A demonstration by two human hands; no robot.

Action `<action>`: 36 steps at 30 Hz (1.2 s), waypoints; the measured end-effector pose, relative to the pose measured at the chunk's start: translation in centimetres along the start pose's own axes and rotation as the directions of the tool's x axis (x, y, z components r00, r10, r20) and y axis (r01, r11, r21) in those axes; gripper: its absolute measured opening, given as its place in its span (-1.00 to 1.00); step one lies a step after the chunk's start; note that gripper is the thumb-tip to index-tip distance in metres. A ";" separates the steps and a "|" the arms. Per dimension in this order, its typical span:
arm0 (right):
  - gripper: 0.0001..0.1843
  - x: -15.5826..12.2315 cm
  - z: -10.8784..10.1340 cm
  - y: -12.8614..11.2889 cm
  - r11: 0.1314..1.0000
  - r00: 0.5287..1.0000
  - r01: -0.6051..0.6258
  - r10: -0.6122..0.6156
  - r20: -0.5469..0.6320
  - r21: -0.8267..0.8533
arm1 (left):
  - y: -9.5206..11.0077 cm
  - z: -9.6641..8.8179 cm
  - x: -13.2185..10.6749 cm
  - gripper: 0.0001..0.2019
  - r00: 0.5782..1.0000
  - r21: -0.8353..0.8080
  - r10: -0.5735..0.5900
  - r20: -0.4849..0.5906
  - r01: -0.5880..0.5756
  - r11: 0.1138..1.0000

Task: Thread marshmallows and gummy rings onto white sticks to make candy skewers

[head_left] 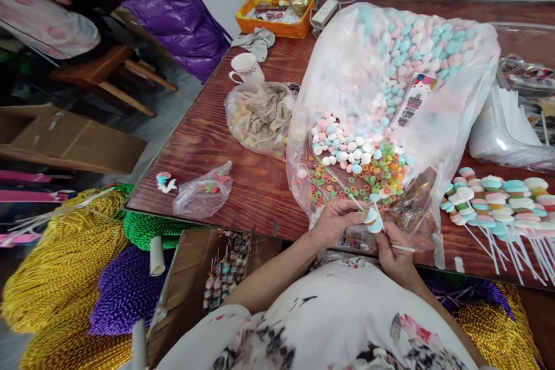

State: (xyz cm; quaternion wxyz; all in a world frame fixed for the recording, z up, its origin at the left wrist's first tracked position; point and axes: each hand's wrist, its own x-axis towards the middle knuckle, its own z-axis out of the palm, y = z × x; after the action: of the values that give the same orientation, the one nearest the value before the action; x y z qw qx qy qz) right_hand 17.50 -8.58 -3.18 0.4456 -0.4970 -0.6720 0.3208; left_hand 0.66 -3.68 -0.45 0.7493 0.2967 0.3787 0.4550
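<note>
Over the table's front edge, my left hand (pixel 332 222) pinches a thin white stick near a short stack of pale blue and white candy-like discs (pixel 373 221). My right hand (pixel 393 247) has its fingers closed at the right side of that stack, with white sticks showing around it. Which stick runs through the discs is hard to tell. Just beyond both hands lies a large clear plastic bag (pixel 303 98), spread open. Loose pink, white and blue discs (pixel 347 144) and small coloured rings (pixel 329 182) are in its mouth.
Finished-looking disc sticks (pixel 498 202) lie in rows at right, beside a clear tray (pixel 498 121). A mug (pixel 247 68), a small bag (pixel 203 188) and an orange tray (pixel 277 28) occupy the left side. Bead strands (pixel 65 260) and a cardboard box (pixel 182 277) stand below. Another person sits upper left.
</note>
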 end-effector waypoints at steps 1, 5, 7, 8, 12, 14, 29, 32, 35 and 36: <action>-0.80 0.0 0.1 0.0 1.000 1.000 0.010 -0.010 0.004 -0.009 | -0.2 -0.1 -0.1 -0.67 1.000 0.033 0.006 0.011 -0.006 0.999; -0.79 0.4 0.4 0.2 1.000 1.000 -0.024 0.024 -0.006 0.014 | 0.9 -0.7 0.2 -0.69 0.994 0.228 0.042 0.106 -0.065 0.971; -0.79 0.7 0.3 0.4 0.998 0.998 -0.053 0.054 -0.029 0.031 | 2.8 -1.8 1.3 -0.59 0.984 0.351 0.049 0.173 -0.109 0.930; -0.79 0.7 0.1 0.5 0.997 0.996 -0.067 0.069 -0.049 0.035 | 4.0 -2.6 2.2 -0.52 0.981 0.421 0.086 0.175 -0.153 0.894; -0.76 0.8 -0.5 1.0 0.983 0.973 -0.151 0.166 -0.161 0.101 | 8.8 -7.1 6.2 -0.68 0.857 0.893 0.510 0.069 -0.282 0.352; -0.74 0.7 -0.7 1.0 0.971 0.959 -0.191 0.216 -0.183 0.145 | 10.1 -8.8 7.7 -0.79 0.835 0.983 0.527 0.160 -0.182 -0.010; -0.75 0.9 -0.4 1.7 0.968 0.978 -0.192 0.203 -0.054 0.164 | 8.4 -11.8 9.0 -0.86 0.803 0.966 0.557 0.215 -0.259 0.001; -0.74 1.1 -0.4 1.6 0.964 0.977 -0.202 0.212 -0.040 0.174 | 8.5 -12.5 9.0 -0.81 0.780 0.920 0.620 0.088 -0.303 0.250; -0.76 1.1 -0.4 1.8 0.956 0.973 -0.222 0.229 -0.017 0.190 | 8.4 -12.2 9.1 -0.79 0.753 0.952 0.651 0.100 -0.262 0.157; -0.76 1.0 -0.4 1.9 0.955 0.972 -0.227 0.233 -0.009 0.191 | 8.3 -12.0 9.1 -0.82 0.754 0.966 0.637 0.164 -0.252 0.050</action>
State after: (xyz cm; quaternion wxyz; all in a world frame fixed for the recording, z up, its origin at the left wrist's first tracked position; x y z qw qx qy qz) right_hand 18.44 -7.04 -4.38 0.4608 -0.5324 -0.5689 0.4249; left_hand -10.49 9.17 -3.09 0.1457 0.7174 0.5711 0.3714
